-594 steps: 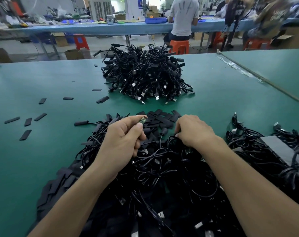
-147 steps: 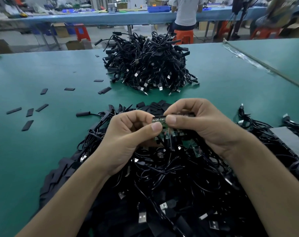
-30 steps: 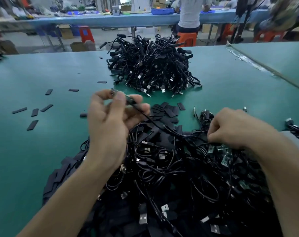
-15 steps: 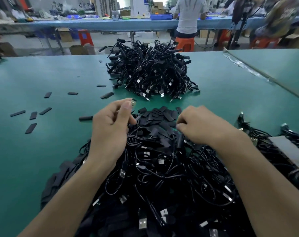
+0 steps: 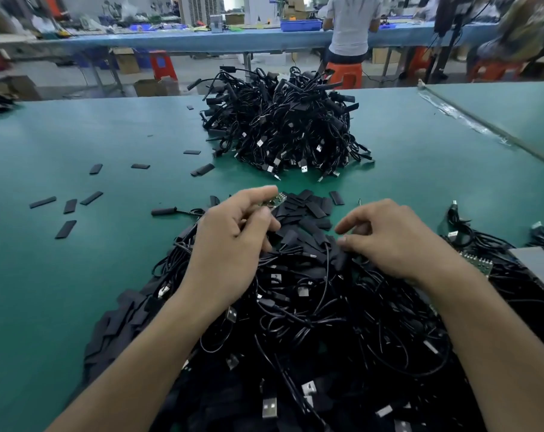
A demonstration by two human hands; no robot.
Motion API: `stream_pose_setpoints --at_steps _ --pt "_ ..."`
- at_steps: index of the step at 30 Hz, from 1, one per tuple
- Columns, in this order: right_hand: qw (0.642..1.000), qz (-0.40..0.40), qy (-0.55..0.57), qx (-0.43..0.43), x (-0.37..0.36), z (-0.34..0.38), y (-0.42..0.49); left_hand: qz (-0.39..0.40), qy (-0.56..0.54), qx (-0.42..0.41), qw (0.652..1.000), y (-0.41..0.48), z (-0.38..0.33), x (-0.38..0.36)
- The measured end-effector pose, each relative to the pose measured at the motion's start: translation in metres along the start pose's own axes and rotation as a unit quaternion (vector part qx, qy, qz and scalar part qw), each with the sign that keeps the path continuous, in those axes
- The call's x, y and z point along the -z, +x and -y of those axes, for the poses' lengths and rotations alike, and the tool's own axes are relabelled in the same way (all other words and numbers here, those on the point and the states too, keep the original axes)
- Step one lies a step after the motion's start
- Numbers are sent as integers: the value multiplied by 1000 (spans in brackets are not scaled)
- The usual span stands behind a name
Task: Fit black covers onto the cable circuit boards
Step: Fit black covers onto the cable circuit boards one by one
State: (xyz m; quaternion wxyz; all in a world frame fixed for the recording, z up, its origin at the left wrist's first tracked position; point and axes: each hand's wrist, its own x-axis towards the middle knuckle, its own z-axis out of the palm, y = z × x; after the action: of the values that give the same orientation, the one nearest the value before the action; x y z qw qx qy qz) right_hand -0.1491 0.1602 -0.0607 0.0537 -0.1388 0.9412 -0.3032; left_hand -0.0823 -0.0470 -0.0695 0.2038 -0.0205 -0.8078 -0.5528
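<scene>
Green circuit board (image 5: 277, 201) sits pinched between thumb and forefinger of the left hand (image 5: 230, 244), just above the loose black covers (image 5: 308, 210). The right hand (image 5: 389, 238), a moment ago pressed into them, now has relaxed fingers and holds nothing, so I judge no cover is chosen yet.

The bare left hand (image 5: 230, 244) and bare right hand (image 5: 395, 241) show short, plain fingernails. Both forearms behind them are bare as well, uncovered all the way to the view's lower edge.
</scene>
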Motion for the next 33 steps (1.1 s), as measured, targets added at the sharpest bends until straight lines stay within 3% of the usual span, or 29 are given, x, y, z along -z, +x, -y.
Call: stream_pose_setpoints --at_steps 5,10,14,17,21,24,28,30,33 --pt "975 29 -217 -34 -5 11 3 -53 -49 20 997 1 3 1" --pt "976 48 -205 53 -11 41 18 -88 -50 -28 994 0 0 0" --pt "955 130 -267 26 -20 48 29 -122 -13 -78 989 0 -9 3" --pt "954 112 -278 28 -26 53 30 -124 2 -80 989 0 -12 5" --pt "965 44 -248 65 -32 56 23 -47 60 -30 997 -1 -7 4" --pt "986 33 -156 54 -28 50 18 -19 58 -4 998 1 -3 5" --pt "995 -49 62 57 -17 34 11 -3 57 12 998 0 1 5" --pt "977 -49 200 61 -15 29 5 7 51 18 999 -1 2 5" --pt "915 13 398 69 -18 27 -1 14 33 30 999 0 1 4"
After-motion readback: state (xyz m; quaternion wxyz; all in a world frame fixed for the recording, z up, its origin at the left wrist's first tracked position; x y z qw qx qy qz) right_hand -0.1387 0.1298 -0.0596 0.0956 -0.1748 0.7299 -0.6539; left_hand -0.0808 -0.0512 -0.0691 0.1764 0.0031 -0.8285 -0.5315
